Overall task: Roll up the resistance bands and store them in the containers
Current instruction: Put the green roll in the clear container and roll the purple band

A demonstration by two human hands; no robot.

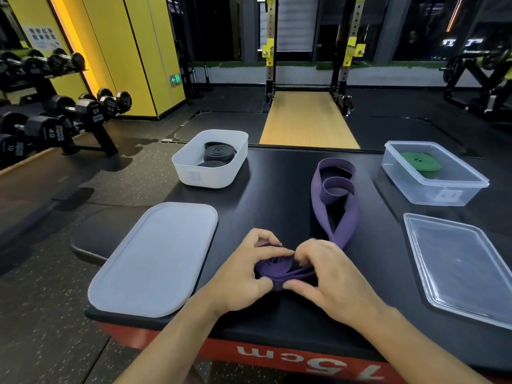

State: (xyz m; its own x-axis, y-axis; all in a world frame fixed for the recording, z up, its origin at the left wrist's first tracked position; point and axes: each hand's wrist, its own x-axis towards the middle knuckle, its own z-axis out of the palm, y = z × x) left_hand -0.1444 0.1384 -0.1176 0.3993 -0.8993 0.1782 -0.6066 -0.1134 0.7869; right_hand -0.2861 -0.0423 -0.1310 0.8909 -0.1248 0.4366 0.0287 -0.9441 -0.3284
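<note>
A purple resistance band (333, 202) lies on the black box top, its near end wound into a small coil between my hands. My left hand (243, 275) pinches the coil from the left, and my right hand (329, 275) pinches it from the right, fingers curled over it. The loose far part of the band runs away from me in folded loops. A white tub (194, 173) at the back left holds rolled black bands (219, 155). A clear container (443, 192) at the back right holds a rolled green band (421, 162).
A frosted white lid (155, 259) lies flat at the near left, overhanging the box edge. A clear lid (462, 267) lies at the near right. Dumbbell racks (55, 117) stand to the left and a squat rack (307, 51) stands behind.
</note>
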